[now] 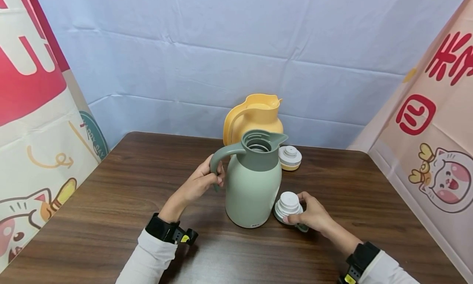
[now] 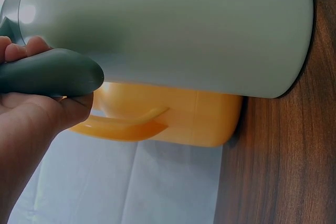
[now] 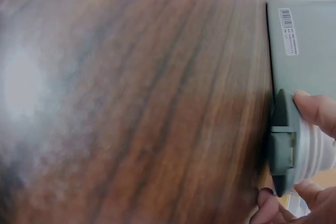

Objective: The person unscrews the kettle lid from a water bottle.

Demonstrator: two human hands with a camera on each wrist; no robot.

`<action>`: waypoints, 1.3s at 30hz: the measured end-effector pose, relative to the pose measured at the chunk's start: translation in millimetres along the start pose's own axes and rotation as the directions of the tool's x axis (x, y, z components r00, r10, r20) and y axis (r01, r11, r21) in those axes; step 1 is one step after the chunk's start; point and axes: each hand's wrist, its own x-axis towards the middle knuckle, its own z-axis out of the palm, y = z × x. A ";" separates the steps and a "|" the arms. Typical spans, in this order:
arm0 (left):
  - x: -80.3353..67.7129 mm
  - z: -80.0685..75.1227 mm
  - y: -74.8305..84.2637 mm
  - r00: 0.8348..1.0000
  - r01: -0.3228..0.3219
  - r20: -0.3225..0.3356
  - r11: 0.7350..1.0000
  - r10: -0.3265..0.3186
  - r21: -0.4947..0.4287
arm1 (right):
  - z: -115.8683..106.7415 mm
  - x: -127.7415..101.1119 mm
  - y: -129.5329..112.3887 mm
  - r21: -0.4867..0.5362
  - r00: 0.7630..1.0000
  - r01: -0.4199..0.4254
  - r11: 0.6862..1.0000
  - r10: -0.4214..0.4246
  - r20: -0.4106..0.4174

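Note:
A green vacuum jug (image 1: 253, 189) stands upright on the table with its mouth uncovered. My left hand (image 1: 201, 179) grips its dark green handle (image 2: 58, 72), fingers curled round it. To the right of the jug's base lies its lid (image 1: 288, 206), white threaded part up and green rim down. My right hand (image 1: 314, 212) pinches the lid between thumb and fingers; the right wrist view shows the lid's green rim (image 3: 283, 145) low against the table, close beside the jug.
Behind the green jug stands a yellow jug (image 1: 255, 111), partly hidden by it. A white and yellow lid (image 1: 290, 157) lies to that jug's right. The brown wooden table (image 1: 148, 173) ends at a pale blue cloth backdrop (image 1: 184, 70); printed cloths hang at both sides.

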 end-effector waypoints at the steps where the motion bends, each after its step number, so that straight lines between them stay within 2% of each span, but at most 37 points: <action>1: 0.0 0.1 0.4 1.000 0.004 -0.003 1.000 -0.004 0.003 | -0.1 -0.5 -0.5 -0.015 1.000 -0.007 1.000 0.007 0.001; 11: -0.9 -1.6 -0.8 1.000 -0.001 -0.007 1.000 0.001 0.031 | 4.4 -4.7 -1.2 -0.047 1.000 0.022 0.999 -0.022 0.007; 22: -1.0 -1.4 -3.4 1.000 -0.011 -0.006 0.999 0.012 0.050 | -0.2 -5.4 -1.7 -0.133 0.999 0.043 0.990 -0.039 0.031; 27: 1.7 2.3 -5.4 0.998 -0.047 -0.034 0.997 0.049 0.062 | -1.1 -6.5 -1.7 -0.182 0.999 0.045 0.982 -0.040 0.031; 30: 2.1 7.7 -2.7 0.994 -0.071 -0.076 0.992 0.079 0.108 | -0.9 -5.9 -3.0 -0.207 0.999 0.041 0.977 -0.036 0.028; 33: 0.4 16.5 10.2 0.986 -0.077 -0.129 0.974 0.106 0.213 | -0.2 -3.6 -5.1 -0.219 0.999 0.036 0.975 -0.031 0.026; 37: -1.4 25.7 26.8 0.973 -0.049 -0.194 0.938 0.122 0.344 | 0.3 -1.3 -6.7 -0.225 0.999 0.023 0.974 -0.018 0.028; 39: -1.7 27.0 29.3 0.968 -0.028 -0.219 0.923 0.120 0.383 | 0.9 -0.8 -6.5 -0.223 1.000 0.016 0.975 -0.011 0.027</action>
